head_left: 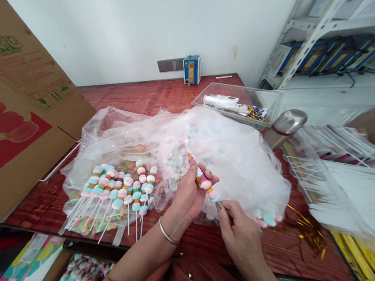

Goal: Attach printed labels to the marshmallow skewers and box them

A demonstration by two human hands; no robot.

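Note:
My left hand (191, 190) is closed around a marshmallow candy skewer (207, 184) with pink, white and blue pieces, its top end in a printed clear wrapper (184, 151). My right hand (236, 222) pinches the skewer's lower end just under the last candy. Both hands hover over a big crumpled clear plastic bag (240, 154) on the red wooden table (133, 95). To the left lies a pile of finished candy skewers (120, 190) with white sticks pointing toward me.
A large cardboard box (18, 109) leans at left. A clear tray (236, 100) with beads and packets sits behind the bag, next to a metal sealer handle (285, 123). Bags of white sticks (343, 164) and gold ties (306, 230) lie at right. Boxes of wrapped candy (78, 276) stand below the table.

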